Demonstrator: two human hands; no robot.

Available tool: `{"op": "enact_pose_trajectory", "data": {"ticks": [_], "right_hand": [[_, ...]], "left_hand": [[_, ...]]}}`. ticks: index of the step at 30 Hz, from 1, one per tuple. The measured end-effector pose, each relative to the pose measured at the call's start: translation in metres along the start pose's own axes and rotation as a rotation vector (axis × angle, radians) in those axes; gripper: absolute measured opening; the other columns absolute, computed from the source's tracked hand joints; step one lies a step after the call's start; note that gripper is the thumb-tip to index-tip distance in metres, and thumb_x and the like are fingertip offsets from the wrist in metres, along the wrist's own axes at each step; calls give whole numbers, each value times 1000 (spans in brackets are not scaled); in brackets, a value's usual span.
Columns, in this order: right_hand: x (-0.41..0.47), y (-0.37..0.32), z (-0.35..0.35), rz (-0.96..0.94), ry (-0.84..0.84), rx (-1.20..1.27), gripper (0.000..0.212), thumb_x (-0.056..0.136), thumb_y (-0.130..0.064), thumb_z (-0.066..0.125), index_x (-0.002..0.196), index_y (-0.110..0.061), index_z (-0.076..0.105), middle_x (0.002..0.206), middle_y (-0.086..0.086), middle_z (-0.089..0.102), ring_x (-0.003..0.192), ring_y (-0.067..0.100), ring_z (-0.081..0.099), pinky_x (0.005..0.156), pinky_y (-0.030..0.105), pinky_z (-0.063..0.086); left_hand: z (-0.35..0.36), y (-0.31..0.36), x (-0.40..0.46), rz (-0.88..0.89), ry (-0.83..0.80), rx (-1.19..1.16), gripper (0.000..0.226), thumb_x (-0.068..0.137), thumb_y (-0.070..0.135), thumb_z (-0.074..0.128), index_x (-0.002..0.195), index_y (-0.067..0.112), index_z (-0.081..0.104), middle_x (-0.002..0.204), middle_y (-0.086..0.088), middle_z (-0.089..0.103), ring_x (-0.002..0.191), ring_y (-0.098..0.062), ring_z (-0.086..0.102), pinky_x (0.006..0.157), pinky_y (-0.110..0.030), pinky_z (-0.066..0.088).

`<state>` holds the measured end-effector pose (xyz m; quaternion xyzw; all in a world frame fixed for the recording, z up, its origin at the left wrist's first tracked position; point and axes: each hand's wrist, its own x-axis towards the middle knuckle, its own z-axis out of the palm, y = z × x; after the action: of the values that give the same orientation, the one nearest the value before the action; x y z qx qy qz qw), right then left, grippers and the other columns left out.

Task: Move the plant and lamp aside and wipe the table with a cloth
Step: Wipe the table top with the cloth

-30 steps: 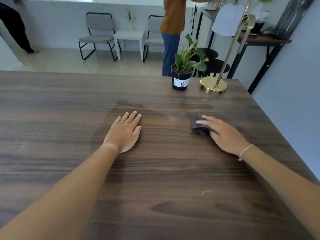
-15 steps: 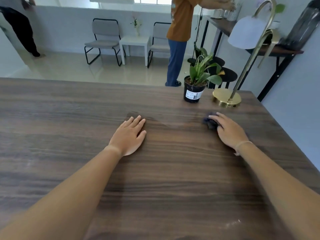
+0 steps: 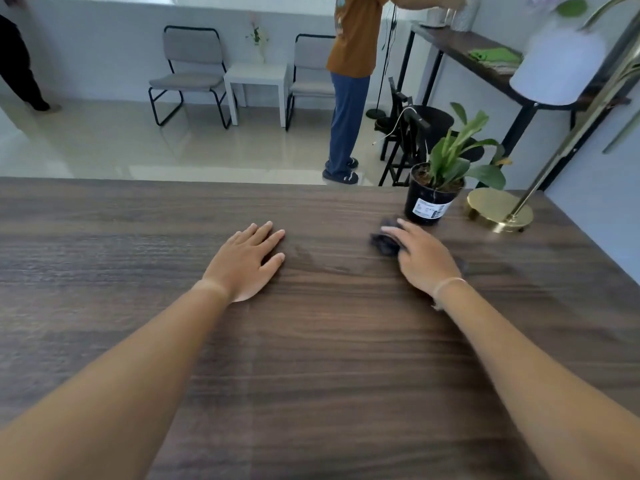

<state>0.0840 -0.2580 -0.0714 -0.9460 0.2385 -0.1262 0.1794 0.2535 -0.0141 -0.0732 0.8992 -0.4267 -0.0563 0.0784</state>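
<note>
A: Cloth (image 3: pixel 385 241) position?

B: On the dark wood table (image 3: pixel 311 358), toward the far right. Small, dark, bunched into a lump. Right hand (image 3: pixel 424 259) lies on top of it, palm down; the fabric pokes out from under the fingertips on the side toward the middle of the table.

A: Fingers on that hand?

B: Stretched forward and close together, pressing the cloth against the tabletop rather than wrapping round it. A thin pale band sits on the wrist. Slight blur on hand and fabric.

A: Left hand (image 3: pixel 246 259)?

B: Flat on the wood, palm down, holding nothing. Four fingers straight and nearly side by side, thumb angled out toward the cloth. Well apart from the right hand.

A: Plant (image 3: pixel 450 168)?

B: Far right of the table, near the back edge. Upright in a black pot (image 3: pixel 429 202) with a white label facing the camera; broad green leaves. The cloth lies just beside the pot's base; contact I cannot judge.

A: Lamp (image 3: pixel 498 209)?

B: Right of the pot, close to the corner. Round brass base on the wood, brass stem slanting up and off to the right, white shade high above the plant, blurred.

A: Surface condition?

B: A faint darker patch in the grain between the two hands.
</note>
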Motion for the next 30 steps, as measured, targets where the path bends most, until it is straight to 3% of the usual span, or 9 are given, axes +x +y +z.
{"op": "enact_pose_trajectory", "data": {"ticks": [3,6,8,12,14,19,25,27,30], "right_hand": [[-21,-68,34,-244,-108,-10,53,84,-8,42,132,-28,48,149,4,36,136,30,34,114,36,22],[-82,-80,31,-536,-263,99,50,86,-16,34,131,-33,47,149,-5,35,137,17,29,114,31,18],[-66,-51,18,-496,-248,82,51,84,-11,38,129,-33,49,147,-6,37,137,14,30,114,30,19],[37,-32,24,-72,-46,3,52,87,-5,40,132,-29,47,150,2,35,136,29,33,112,36,26],[50,-65,42,-114,-69,-8,51,87,-5,41,134,-27,45,151,4,33,136,30,32,112,35,22],[-25,-72,38,-562,-237,112,50,86,-11,40,131,-30,48,148,-2,38,135,16,31,113,26,19],[98,-35,33,-56,-44,-25,51,89,-5,38,133,-30,45,151,2,32,136,27,31,112,36,25],[104,-63,51,-117,-60,-40,50,89,-7,38,134,-29,43,152,3,31,137,29,29,113,37,24],[67,-82,62,-430,-151,20,49,90,-7,41,134,-29,44,151,0,33,138,23,28,114,30,18]], "left_hand": [[1,-3,5,18,6,-28,51,98,38,25,148,29,17,160,4,9,148,-18,5,120,-32,5],[-2,-8,11,39,3,-49,51,99,34,26,148,24,17,160,3,10,148,-17,7,120,-31,5],[-4,-14,13,61,-13,-32,50,100,34,24,148,24,17,159,4,10,148,-17,7,120,-30,5],[-2,-21,13,71,7,-13,61,90,44,11,148,27,17,159,7,12,148,-16,8,121,-32,6],[-1,-21,14,63,21,-40,58,94,42,15,148,25,17,159,6,12,148,-14,8,120,-30,5],[1,-23,17,33,57,-72,51,100,30,26,149,17,16,159,3,11,148,-13,6,120,-27,3],[4,-23,16,32,52,-45,52,99,32,20,149,18,13,160,3,9,148,-13,4,121,-28,3],[3,-23,16,39,55,-26,53,98,34,17,149,18,13,160,3,9,148,-13,5,121,-28,3],[1,-23,16,31,49,-33,51,100,32,21,149,18,13,160,3,8,148,-12,4,121,-28,3]]}}
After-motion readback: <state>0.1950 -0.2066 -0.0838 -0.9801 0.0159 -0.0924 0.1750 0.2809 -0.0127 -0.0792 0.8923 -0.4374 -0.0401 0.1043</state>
